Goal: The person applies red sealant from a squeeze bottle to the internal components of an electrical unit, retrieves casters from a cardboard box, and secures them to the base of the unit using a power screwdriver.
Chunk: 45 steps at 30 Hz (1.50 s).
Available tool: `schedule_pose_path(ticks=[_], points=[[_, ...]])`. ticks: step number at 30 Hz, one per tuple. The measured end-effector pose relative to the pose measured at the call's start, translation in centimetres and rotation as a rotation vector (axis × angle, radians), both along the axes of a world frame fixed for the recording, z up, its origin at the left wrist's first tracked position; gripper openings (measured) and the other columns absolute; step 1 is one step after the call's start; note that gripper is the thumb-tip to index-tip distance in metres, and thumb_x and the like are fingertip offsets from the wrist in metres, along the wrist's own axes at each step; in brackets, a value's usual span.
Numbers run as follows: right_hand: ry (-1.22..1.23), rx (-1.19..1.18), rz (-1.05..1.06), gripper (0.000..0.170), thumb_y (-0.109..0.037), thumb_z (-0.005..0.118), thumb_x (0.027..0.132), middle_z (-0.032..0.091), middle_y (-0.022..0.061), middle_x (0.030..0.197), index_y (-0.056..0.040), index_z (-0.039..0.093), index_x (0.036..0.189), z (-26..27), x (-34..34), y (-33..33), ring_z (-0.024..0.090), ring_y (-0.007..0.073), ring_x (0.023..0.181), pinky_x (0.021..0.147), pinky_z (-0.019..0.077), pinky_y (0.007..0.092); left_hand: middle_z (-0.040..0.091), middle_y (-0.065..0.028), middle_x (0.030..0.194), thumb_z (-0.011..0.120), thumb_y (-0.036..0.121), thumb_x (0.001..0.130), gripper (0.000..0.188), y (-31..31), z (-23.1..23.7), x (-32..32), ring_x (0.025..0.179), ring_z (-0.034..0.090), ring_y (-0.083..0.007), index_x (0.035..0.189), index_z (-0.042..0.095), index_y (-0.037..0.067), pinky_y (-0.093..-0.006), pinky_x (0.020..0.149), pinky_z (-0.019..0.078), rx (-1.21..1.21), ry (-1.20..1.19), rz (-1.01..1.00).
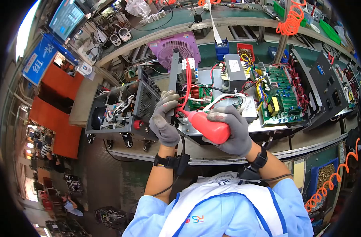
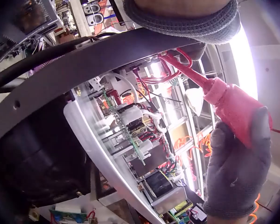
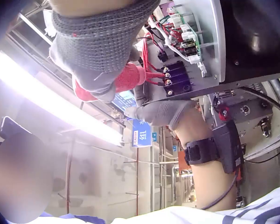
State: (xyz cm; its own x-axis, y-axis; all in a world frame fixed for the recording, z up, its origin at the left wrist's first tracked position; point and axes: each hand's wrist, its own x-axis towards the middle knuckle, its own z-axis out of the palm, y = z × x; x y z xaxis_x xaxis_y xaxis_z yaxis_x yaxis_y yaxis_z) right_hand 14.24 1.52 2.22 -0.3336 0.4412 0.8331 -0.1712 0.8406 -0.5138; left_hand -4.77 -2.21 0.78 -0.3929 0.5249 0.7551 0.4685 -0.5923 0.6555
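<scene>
My right hand in a grey glove grips a red squeeze bottle, fingers wrapped round its body. The bottle's thin nozzle points left toward red wires at the end panel of an open electrical chassis. My gloved left hand is against that grey end panel, its fingers extended by the panel's edge. In the right wrist view, red leads run to dark terminal blocks with metal screws, just beyond the nozzle end, which my right hand and the bottle partly hide.
Inside the chassis are a transformer and a green circuit board. Another open unit on casters stands to the left. Behind sit a purple fan and small parts bins. Orange coiled hose hangs at upper right.
</scene>
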Motion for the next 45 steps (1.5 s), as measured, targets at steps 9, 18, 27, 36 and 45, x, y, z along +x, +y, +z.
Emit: schedule_pose_path(ticks=[9, 18, 27, 36, 45], points=[[0.023, 0.006, -0.018, 0.047, -0.007, 0.076, 0.06, 0.058, 0.0136, 0.096, -0.0058, 0.055, 0.102, -0.4, 0.1, 0.4, 0.061, 0.0311, 0.082, 0.068, 0.051, 0.0359, 0.062, -0.0159, 0.098, 0.016, 0.045, 0.095, 0.067, 0.0, -0.4, 0.1, 0.106, 0.054, -0.0299, 0.083, 0.059, -0.005, -0.0448, 0.102, 0.0328, 0.0, -0.049, 0.01], [-0.061, 0.043, 0.017, 0.046, -0.006, 0.075, 0.062, 0.058, 0.0136, 0.096, -0.0058, 0.055, 0.103, -0.8, 0.4, 0.9, 0.061, 0.0309, 0.081, 0.067, 0.0504, 0.0359, 0.062, -0.0166, 0.097, 0.016, 0.046, 0.095, 0.068, 0.0, -0.3, 0.2, 0.104, 0.055, -0.0298, 0.082, 0.059, -0.005, -0.045, 0.102, 0.0329, 0.008, -0.065, 0.014], [0.091, -0.627, -0.109, 0.044, -0.017, 0.071, 0.067, 0.057, 0.0095, 0.098, -0.0005, 0.054, 0.103, -0.1, 4.0, 0.7, 0.056, 0.0171, 0.085, 0.077, 0.0457, 0.0287, 0.062, -0.0125, 0.105, 0.045, 0.035, 0.085, 0.039, -0.7, 4.2, -3.6, 0.109, 0.054, -0.0304, 0.093, 0.064, 0.001, -0.0437, 0.101, 0.0333, -0.198, 0.832, -0.112], [-0.116, -0.31, -0.208, 0.043, -0.016, 0.073, 0.064, 0.059, 0.0086, 0.092, -0.0032, 0.055, 0.101, 2.8, 2.9, 1.9, 0.058, 0.0181, 0.083, 0.076, 0.0466, 0.0298, 0.062, -0.0115, 0.092, 0.057, 0.026, 0.076, 0.027, 0.6, 6.9, -4.4, 0.097, 0.057, -0.0296, 0.088, 0.062, 0.002, -0.0452, 0.1, 0.036, -0.313, 1.162, -0.368], [-0.405, -0.069, -0.07, 0.044, -0.021, 0.08, 0.06, 0.062, 0.0093, 0.09, -0.0057, 0.056, 0.095, 4.5, -0.3, 3.8, 0.062, 0.0233, 0.079, 0.071, 0.049, 0.0316, 0.058, -0.0185, 0.106, 0.033, 0.048, 0.09, 0.059, 0.0, 1.1, -3.0, 0.106, 0.055, -0.0315, 0.105, 0.056, -0.004, -0.0437, 0.102, 0.0307, -0.017, 0.436, -0.139]])
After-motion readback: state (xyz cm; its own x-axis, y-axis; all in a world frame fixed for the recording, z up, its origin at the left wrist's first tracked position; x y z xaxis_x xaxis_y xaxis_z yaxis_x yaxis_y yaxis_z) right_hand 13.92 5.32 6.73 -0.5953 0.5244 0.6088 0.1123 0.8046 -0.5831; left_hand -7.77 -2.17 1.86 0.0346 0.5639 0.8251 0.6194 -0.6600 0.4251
